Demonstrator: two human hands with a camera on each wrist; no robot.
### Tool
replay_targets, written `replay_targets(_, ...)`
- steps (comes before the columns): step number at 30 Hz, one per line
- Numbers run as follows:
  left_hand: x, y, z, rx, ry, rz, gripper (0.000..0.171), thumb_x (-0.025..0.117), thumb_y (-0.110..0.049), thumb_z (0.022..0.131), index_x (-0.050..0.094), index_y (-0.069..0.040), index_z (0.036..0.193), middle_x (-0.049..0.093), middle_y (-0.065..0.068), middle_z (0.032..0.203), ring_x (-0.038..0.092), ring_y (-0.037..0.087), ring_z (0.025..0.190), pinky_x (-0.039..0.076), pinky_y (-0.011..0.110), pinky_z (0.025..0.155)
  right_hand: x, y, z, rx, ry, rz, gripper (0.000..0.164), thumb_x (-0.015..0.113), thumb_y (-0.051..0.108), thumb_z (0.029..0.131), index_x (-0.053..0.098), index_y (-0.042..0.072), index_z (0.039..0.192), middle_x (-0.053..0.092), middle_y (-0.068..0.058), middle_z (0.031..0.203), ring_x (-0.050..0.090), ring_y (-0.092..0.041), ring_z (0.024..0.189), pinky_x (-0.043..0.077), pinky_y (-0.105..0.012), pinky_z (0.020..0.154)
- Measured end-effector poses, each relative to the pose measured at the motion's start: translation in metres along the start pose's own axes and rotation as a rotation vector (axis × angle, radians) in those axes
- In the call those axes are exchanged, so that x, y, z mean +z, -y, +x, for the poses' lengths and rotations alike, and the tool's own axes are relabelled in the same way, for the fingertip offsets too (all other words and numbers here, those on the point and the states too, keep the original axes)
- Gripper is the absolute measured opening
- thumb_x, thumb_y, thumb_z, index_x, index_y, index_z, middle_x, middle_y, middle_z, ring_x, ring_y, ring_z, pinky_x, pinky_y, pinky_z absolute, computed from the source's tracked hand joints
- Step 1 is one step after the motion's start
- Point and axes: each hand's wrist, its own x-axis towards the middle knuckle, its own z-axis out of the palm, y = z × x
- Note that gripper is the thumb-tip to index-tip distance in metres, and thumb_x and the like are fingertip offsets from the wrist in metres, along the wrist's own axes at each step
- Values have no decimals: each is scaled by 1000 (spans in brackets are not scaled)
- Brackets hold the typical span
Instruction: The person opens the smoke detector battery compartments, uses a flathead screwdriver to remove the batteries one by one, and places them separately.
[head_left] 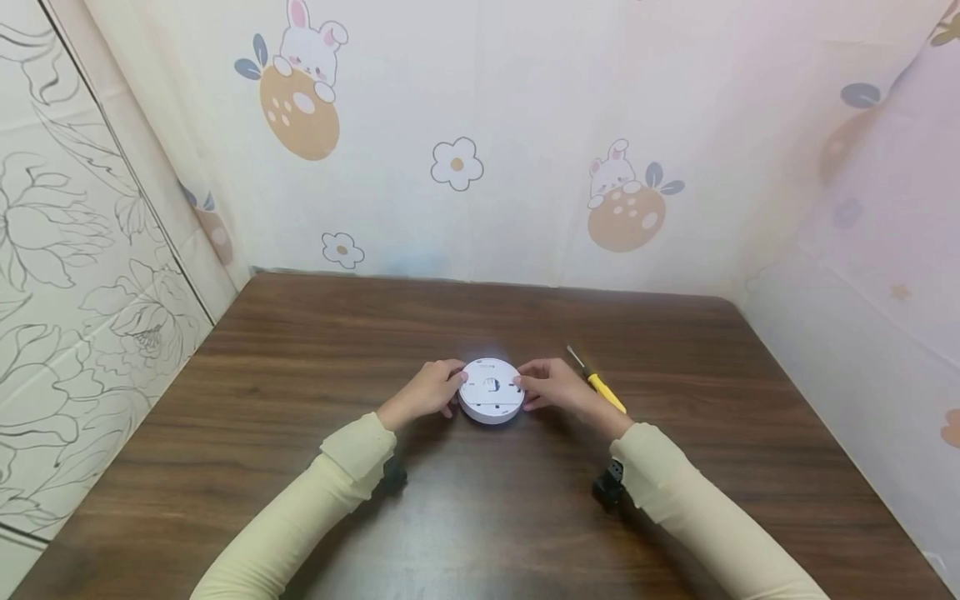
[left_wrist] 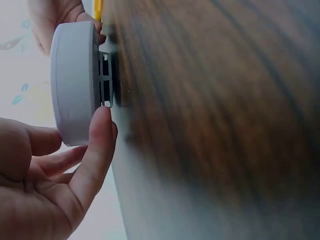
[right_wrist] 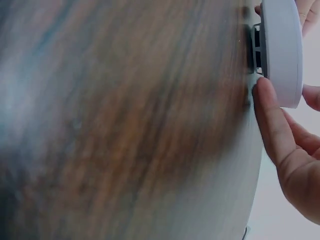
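A round white smoke detector (head_left: 489, 400) lies with its flat backplate up in the head view, held from both sides. My left hand (head_left: 437, 387) grips its left edge, thumb on the upper rim and fingers underneath. On the opposite edge, my right hand (head_left: 551, 384) pinches it the same way. The left wrist view shows the slotted vent part of the smoke detector (left_wrist: 75, 82) facing down, close over the table; whether it touches the wood I cannot tell. Seen from the right wrist, the smoke detector (right_wrist: 283, 55) has a fingertip under its rim beside the vents.
A screwdriver (head_left: 606, 393) with a yellow handle lies just beyond my right wrist, its tip pointing away to the left. Brown wood grain covers the table (head_left: 480, 517). A curtain (head_left: 525, 125) printed with rabbits and flowers hangs along the back edge.
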Motion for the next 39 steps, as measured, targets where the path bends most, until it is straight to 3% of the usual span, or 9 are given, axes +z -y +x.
replay_targets(4, -1, 1, -3, 64, 3, -20, 36, 46, -8, 101, 47, -2, 136, 57, 21, 118, 59, 20, 51, 55, 30, 51, -1, -3, 1, -123, -3, -52, 42, 66, 15, 91, 54, 7, 130, 58, -16, 116, 63, -26, 93, 59, -36, 72)
replay_targets(8, -3, 0, -5, 95, 23, -41, 36, 49, -9, 100, 46, -6, 136, 58, 20, 116, 59, 22, 54, 56, 31, 52, -1, -5, 0, -212, 23, -88, 39, 63, 12, 92, 54, 9, 130, 56, -16, 123, 61, -28, 100, 59, -35, 74)
replay_targets(12, -5, -2, -6, 97, 74, -18, 47, 62, -19, 94, 45, -6, 136, 59, 16, 112, 62, 24, 60, 56, 33, 60, -2, -5, -1, -240, 36, -151, 40, 67, 16, 90, 56, 8, 128, 57, -15, 121, 62, -27, 96, 59, -34, 73)
replay_targets(16, -7, -1, -6, 141, 107, 89, 72, 78, -31, 80, 43, -5, 138, 57, 12, 122, 60, 22, 92, 52, 37, 84, -4, -3, -3, -267, 30, -278, 53, 76, 28, 82, 56, 11, 129, 59, -10, 119, 61, -21, 91, 57, -31, 74)
replay_targets(19, -8, 0, -5, 191, 97, 154, 81, 83, -29, 74, 42, -2, 138, 54, 14, 130, 52, 23, 110, 44, 40, 98, -5, -2, -4, -294, 31, -330, 60, 80, 31, 78, 56, 11, 129, 60, -8, 118, 60, -19, 89, 55, -31, 76)
replay_targets(23, -7, 2, -3, 222, 74, 172, 80, 86, -23, 71, 42, 2, 134, 55, 18, 127, 53, 26, 109, 44, 40, 99, -5, -1, -4, -310, 26, -345, 59, 81, 31, 77, 57, 11, 128, 61, -6, 116, 60, -17, 86, 55, -30, 76)
replay_targets(31, -7, -2, -2, 171, 75, 166, 77, 86, -18, 71, 42, 3, 130, 55, 19, 124, 53, 24, 106, 44, 38, 100, -5, -3, -1, -324, -14, -373, 57, 83, 29, 75, 60, 11, 124, 63, -4, 113, 62, -15, 82, 56, -29, 73)
replay_targets(39, -7, -2, -1, 178, 82, 190, 76, 86, -17, 71, 42, 4, 129, 57, 19, 120, 54, 23, 102, 46, 36, 97, -6, -4, 0, -332, -12, -381, 58, 83, 30, 75, 61, 10, 125, 64, -4, 113, 62, -15, 83, 56, -28, 73)
